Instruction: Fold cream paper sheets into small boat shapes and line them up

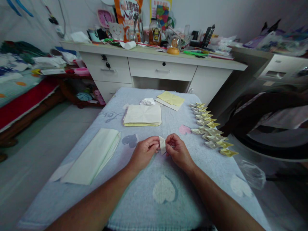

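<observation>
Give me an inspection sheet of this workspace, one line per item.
Surface: pale blue, heart-printed cloth.
Job's things: folded paper piece; paper stack and yellow sheet beyond it; folded paper shapes in rows at right.
Clutter: crumpled white paper behind the stack; white desk crowded, with jar and pink clock.
Hands: left hand and right hand both pinch the folded paper piece.
Cables: cord against the wall, upper left.
Surroundings: white desk ahead, bed left, washing machine right.
</observation>
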The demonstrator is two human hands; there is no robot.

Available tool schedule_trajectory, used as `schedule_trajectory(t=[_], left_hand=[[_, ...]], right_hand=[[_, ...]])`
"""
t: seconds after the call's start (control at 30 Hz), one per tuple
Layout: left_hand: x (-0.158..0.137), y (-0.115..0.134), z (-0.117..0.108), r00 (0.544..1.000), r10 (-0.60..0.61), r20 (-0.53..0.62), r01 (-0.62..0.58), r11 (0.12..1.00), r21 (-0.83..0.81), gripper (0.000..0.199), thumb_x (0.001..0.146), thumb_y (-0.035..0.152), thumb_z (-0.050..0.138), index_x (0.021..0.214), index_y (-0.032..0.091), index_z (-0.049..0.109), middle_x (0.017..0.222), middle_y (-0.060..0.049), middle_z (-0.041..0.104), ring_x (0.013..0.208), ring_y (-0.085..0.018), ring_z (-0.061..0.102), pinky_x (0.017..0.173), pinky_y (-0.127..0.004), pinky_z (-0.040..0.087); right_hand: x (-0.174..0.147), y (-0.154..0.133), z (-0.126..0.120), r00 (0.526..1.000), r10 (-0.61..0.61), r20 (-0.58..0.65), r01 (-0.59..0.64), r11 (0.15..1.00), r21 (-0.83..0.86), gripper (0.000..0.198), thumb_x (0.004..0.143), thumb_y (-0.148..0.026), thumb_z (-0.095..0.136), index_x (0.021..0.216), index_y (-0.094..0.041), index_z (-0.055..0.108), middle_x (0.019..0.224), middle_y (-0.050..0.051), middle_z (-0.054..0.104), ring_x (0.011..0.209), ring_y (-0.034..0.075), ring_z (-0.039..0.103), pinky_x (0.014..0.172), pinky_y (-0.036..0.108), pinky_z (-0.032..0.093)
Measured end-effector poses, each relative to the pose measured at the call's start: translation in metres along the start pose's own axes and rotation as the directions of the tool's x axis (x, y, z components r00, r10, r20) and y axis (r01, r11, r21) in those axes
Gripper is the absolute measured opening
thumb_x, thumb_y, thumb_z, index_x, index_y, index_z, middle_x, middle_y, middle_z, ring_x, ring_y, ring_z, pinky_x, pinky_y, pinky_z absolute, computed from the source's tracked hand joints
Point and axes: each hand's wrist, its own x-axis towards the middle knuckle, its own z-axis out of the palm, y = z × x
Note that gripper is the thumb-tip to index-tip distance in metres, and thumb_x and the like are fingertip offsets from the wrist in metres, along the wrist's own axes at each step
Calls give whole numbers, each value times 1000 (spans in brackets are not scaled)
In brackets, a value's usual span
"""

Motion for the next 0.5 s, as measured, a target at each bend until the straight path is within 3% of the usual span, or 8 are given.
schedule_trajectory(t=[0.3,0.5], left_hand=[[1,5,0,998,-40,-52,35,996,-78,16,76,20,63,91,14,65,77,-2,72,66,-13,65,60,-21,49],[-1,8,1,996,38,-84,-38,999,3,18,77,20,63,94,16,65,86,-3,73,77,-15,67,71,-23,50]], right_hand=[[0,-5,0,999,22,48,-26,996,88,8,79,-26,60,82,-19,57,69,-3,55,58,10,52,54,22,45],[-1,-11,0,996,32,86,-42,992,120,11,77,-25,63,84,-19,58,71,-3,56,60,9,51,58,22,42]])
